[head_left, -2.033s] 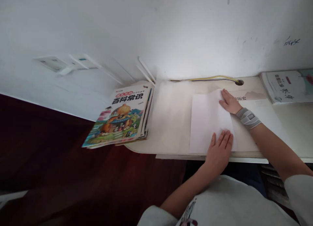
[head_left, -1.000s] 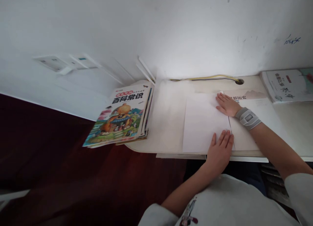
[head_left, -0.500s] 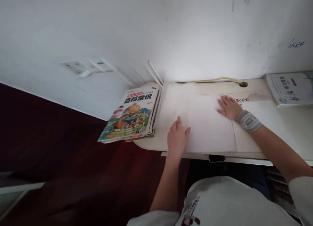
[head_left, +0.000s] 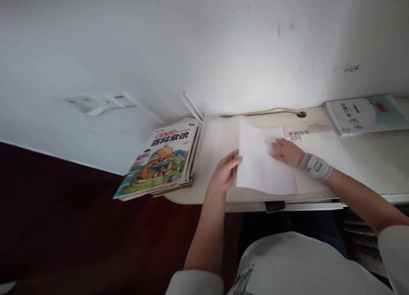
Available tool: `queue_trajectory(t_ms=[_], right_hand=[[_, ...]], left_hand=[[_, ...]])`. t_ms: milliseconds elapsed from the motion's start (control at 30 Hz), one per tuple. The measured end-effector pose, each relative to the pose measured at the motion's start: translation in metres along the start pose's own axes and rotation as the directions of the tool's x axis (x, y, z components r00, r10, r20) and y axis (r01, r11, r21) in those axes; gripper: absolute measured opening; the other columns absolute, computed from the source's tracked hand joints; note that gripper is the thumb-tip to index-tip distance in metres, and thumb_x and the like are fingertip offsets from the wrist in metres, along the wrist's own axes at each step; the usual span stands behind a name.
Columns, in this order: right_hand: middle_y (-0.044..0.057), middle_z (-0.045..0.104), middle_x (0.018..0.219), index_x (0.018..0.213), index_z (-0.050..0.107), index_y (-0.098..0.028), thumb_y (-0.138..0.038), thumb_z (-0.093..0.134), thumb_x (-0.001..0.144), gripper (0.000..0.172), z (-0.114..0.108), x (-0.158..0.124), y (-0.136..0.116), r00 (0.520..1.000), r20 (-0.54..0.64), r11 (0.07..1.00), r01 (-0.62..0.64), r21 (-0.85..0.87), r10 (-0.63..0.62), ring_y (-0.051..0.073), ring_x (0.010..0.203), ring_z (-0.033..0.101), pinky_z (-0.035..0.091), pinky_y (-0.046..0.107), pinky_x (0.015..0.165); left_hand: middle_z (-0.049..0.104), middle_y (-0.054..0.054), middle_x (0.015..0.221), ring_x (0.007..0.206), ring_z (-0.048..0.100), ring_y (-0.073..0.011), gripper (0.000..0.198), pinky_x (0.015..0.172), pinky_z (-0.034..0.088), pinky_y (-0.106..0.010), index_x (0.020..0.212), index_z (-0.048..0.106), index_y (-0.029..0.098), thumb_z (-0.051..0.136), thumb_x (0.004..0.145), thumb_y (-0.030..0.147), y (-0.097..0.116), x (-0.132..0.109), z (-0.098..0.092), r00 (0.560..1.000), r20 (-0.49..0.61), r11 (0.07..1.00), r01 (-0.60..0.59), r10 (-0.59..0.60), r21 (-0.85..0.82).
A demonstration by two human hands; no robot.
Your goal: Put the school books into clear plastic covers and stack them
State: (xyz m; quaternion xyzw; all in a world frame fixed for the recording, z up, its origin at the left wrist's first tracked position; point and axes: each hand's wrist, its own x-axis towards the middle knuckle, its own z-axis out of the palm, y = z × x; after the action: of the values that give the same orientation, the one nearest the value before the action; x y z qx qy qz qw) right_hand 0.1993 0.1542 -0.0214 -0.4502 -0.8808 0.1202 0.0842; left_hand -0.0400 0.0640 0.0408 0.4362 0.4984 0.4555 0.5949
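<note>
A white sheet of paper [head_left: 260,165] lies folded over a pale book [head_left: 305,130] with printed characters on its cover, on the cream desk [head_left: 367,163]. My left hand [head_left: 225,173] is at the sheet's left edge, its fingers curled round that edge. My right hand [head_left: 287,152], with a grey wristband, lies flat on the right part of the sheet with its fingers spread. More white paper [head_left: 217,137] lies under the sheet to the left.
A stack of colourful picture books [head_left: 161,161] overhangs the desk's left end. A white book [head_left: 364,114] lies at the far right. A yellow cable [head_left: 271,112] runs along the white wall into a desk hole. Dark red floor lies left and below.
My left hand went from the sheet's near edge to its left edge and closed on it. The sheet's left side has lifted and swung right. My right hand stayed pressed on the sheet.
</note>
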Motion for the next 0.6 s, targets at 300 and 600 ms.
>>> queue_trajectory(t_ms=[300,600], right_hand=[[0.011,0.043,0.143,0.147,0.012,-0.026,-0.062,-0.014,0.084,0.078,-0.067,-0.097,0.019,0.942,-0.184,0.59,-0.017,0.807,0.279,0.028,0.121,0.051,0.044,0.052,0.095],[0.01,0.055,0.132,0.139,0.03,-0.032,-0.058,0.023,0.091,0.055,-0.054,-0.201,0.079,0.773,-0.164,0.392,-0.118,0.912,0.613,0.028,0.113,0.058,0.048,0.051,0.089]], left_hand=[[0.064,-0.002,0.086,0.08,0.062,-0.0172,0.059,0.073,0.047,-0.03,0.133,0.04,0.018,0.061,0.079,0.033,0.048,0.043,0.162,0.874,0.357,0.939,-0.344,0.329,-0.024],[0.064,-0.011,0.101,0.088,0.06,-0.0189,0.057,0.081,0.047,-0.034,0.139,0.029,0.009,0.046,0.091,0.036,-0.007,0.108,0.234,0.741,0.635,0.684,-0.58,0.218,0.442]])
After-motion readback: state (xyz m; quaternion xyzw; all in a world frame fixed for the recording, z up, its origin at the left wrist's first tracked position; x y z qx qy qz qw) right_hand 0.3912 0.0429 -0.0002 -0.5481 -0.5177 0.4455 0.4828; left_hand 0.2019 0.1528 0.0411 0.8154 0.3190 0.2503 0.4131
